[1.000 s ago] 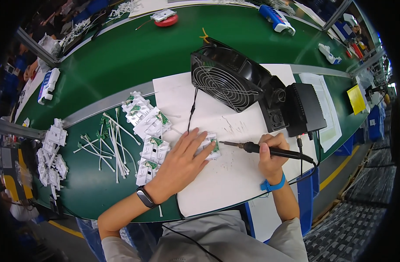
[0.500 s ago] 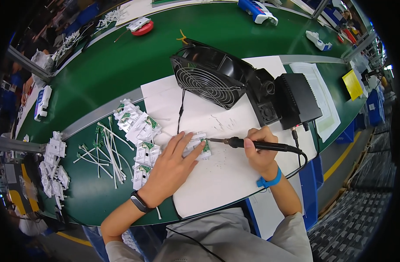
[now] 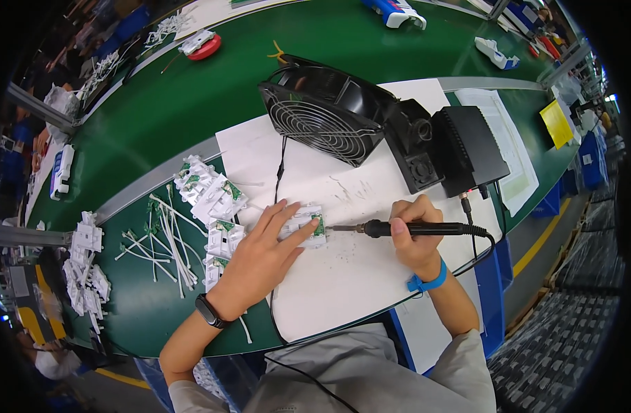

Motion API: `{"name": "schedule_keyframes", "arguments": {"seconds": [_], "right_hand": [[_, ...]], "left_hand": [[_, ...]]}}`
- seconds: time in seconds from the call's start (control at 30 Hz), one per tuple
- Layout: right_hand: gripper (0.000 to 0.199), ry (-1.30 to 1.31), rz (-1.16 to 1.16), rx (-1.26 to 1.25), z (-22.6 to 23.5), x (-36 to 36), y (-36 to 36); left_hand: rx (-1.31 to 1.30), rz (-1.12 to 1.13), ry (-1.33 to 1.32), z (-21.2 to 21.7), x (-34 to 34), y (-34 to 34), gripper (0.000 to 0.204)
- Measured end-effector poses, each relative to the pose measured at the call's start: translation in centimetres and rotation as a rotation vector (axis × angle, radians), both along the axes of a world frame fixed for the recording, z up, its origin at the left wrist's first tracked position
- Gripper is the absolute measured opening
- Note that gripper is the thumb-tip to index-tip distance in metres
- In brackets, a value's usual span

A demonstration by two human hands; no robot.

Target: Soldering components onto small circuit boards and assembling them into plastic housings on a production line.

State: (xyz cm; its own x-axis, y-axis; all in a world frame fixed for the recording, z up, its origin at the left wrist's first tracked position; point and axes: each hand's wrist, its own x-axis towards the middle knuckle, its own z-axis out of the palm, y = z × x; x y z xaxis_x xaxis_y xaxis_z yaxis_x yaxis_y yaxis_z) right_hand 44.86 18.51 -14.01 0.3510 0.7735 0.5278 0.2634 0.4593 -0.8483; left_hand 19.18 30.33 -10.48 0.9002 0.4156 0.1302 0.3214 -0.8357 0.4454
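Note:
My right hand (image 3: pixel 419 234) is closed around a soldering iron (image 3: pixel 425 229), its metal tip pointing left. That tip ends close to the right edge of a white plastic housing with a small green circuit board (image 3: pixel 317 224); I cannot tell whether they touch. With fingers spread and stretched out, my left hand (image 3: pixel 260 255) rests on the housing, pressing it against the white sheet (image 3: pixel 329 296). More white housings with green boards (image 3: pixel 216 196) lie in a row left of that hand, the lower ones partly hidden by it.
Behind the work stands a black fan (image 3: pixel 326 117), beside a black box-shaped unit (image 3: pixel 467 151) with the iron's cable. White cables (image 3: pixel 172 241) lie loose on the green table, with a stack of white plastic parts (image 3: pixel 86 268) farther left. Papers (image 3: pixel 498 138) sit at the right.
The iron's tip has drawn slightly down and away from the green board. My left hand stays on the housing, and the whole view has shifted a little.

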Motion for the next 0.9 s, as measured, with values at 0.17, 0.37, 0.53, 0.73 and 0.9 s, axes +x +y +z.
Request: {"name": "schedule_keyframes", "arguments": {"seconds": [0.17, 0.37, 0.53, 0.73, 0.9], "right_hand": [[0.025, -0.110, 0.096, -0.056, 1.0, 0.0, -0.1], [0.024, -0.147, 0.099, -0.057, 1.3, 0.2, -0.1], [0.024, -0.111, 0.076, -0.030, 0.8, 0.2, -0.2], [0.023, -0.155, 0.100, -0.061, 1.0, -0.1, -0.3], [0.023, -0.020, -0.041, 0.023, 0.4, -0.1, -0.1]], "left_hand": [[-0.009, 0.000, 0.007, 0.3, 0.1, 0.0, 0.054], [-0.010, 0.006, 0.014, 0.4, 0.3, -0.1, 0.053], [-0.010, 0.003, 0.013, 0.5, 0.3, -0.1, 0.053], [-0.015, 0.009, 0.013, 0.4, 0.1, -0.2, 0.054], [0.038, 0.038, 0.010, 0.0, 0.2, -0.6, 0.054]]}}
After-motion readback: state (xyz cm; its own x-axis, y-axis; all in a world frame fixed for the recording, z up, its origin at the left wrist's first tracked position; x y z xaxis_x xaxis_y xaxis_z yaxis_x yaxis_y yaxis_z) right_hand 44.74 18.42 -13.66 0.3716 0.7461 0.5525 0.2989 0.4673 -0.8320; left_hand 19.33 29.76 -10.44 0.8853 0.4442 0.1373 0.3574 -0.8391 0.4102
